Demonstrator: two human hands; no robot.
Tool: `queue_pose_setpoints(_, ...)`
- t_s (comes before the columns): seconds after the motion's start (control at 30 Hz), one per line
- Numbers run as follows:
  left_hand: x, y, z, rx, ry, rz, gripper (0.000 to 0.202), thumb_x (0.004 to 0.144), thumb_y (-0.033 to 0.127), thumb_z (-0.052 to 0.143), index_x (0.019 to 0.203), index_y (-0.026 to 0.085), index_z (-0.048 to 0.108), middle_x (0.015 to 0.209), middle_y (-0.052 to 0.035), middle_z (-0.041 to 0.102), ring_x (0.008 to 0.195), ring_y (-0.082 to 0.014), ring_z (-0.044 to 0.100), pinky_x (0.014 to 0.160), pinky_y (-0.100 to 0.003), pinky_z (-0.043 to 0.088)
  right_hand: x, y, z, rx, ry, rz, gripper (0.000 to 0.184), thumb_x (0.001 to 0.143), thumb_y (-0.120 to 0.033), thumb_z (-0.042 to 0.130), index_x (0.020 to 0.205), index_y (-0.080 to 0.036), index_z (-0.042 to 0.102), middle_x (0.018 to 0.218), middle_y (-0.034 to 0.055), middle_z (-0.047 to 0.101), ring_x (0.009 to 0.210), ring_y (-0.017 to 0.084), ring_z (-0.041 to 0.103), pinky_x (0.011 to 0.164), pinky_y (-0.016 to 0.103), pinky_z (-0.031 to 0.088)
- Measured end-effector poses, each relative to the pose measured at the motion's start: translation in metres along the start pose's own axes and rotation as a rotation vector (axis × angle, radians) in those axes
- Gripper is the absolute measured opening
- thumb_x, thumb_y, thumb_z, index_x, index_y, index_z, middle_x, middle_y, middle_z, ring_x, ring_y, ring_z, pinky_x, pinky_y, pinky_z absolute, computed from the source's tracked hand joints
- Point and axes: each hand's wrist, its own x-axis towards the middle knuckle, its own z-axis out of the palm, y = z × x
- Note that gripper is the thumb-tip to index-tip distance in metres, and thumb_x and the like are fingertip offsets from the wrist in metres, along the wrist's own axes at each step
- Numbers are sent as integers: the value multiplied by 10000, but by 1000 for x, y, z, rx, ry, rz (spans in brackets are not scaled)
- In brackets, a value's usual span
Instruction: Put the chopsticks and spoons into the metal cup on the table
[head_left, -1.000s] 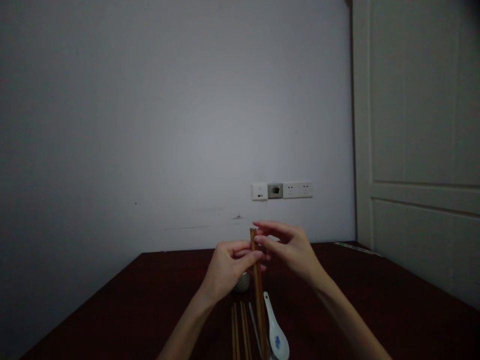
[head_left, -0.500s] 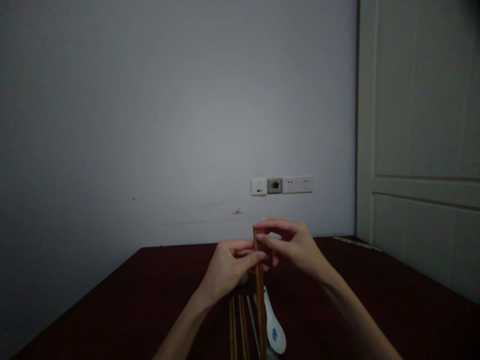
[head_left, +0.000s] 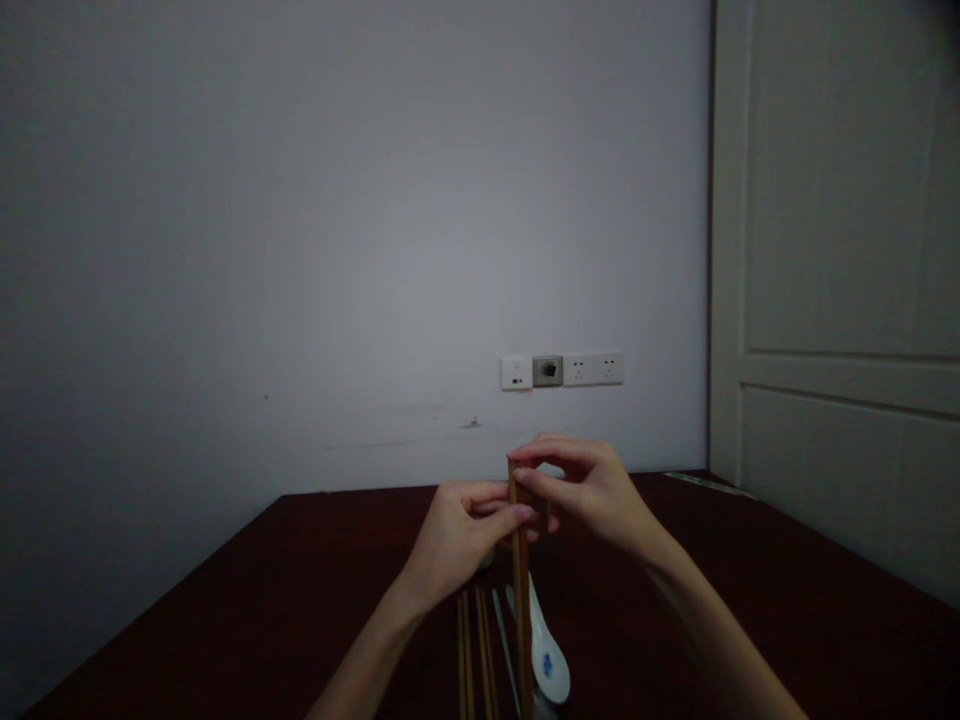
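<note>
Upright over the dark red table (head_left: 247,610) stand brown wooden chopsticks (head_left: 520,600), held together as one bundle. My left hand (head_left: 457,535) is closed round them a little below their top. My right hand (head_left: 589,490) pinches their top end with thumb and fingertips. Several more chopsticks (head_left: 472,655) lie flat on the table below my left wrist. A white porcelain spoon with a blue mark (head_left: 546,655) lies just right of the upright chopsticks. A small pale round object is mostly hidden behind my left hand.
The table meets a bare grey wall carrying a strip of sockets (head_left: 562,370). A white panelled door (head_left: 840,280) stands at the right. A thin pale strip (head_left: 709,484) lies at the table's far right edge.
My right hand's fingers have curled down from above onto the top of the chopsticks. The view has shifted slightly upward; the left hand keeps its grip.
</note>
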Motion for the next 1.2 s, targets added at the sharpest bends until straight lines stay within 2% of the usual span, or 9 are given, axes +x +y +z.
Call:
queue_pose_setpoints(0.4,1,-2,0,-14,-6,33,249,753,294,551,877,123,682,814,-80,673,732,-175,616,681,-253,463,-1,-2,1,-9,-12,-37,259,718,-346,596,867,-142,655,835,58,584,452,70,552,372,203,490)
queue_pose_setpoints(0.67,1,-2,1,-47,17,1,219,741,259,566,810,83,677,765,-94,670,679,-155,607,633,-235,458,-1,0,4,37,50,6,344,696,-370,611,968,-160,596,803,20,581,416,57,548,351,167,489)
queue_pose_setpoints(0.83,1,0,1,-40,25,-8,212,740,248,561,795,77,673,726,-90,665,650,-145,598,601,-229,450,-2,-1,4,34,43,6,265,703,-339,613,887,-149,612,817,27,592,413,64,561,354,169,493)
queue_pose_setpoints(1.2,2,-2,-1,7,10,-10,245,752,294,546,799,86,667,791,-100,667,680,-151,605,599,-230,453,-1,-3,3,-13,34,-30,232,708,-328,606,838,-138,637,814,49,602,450,72,555,375,201,508)
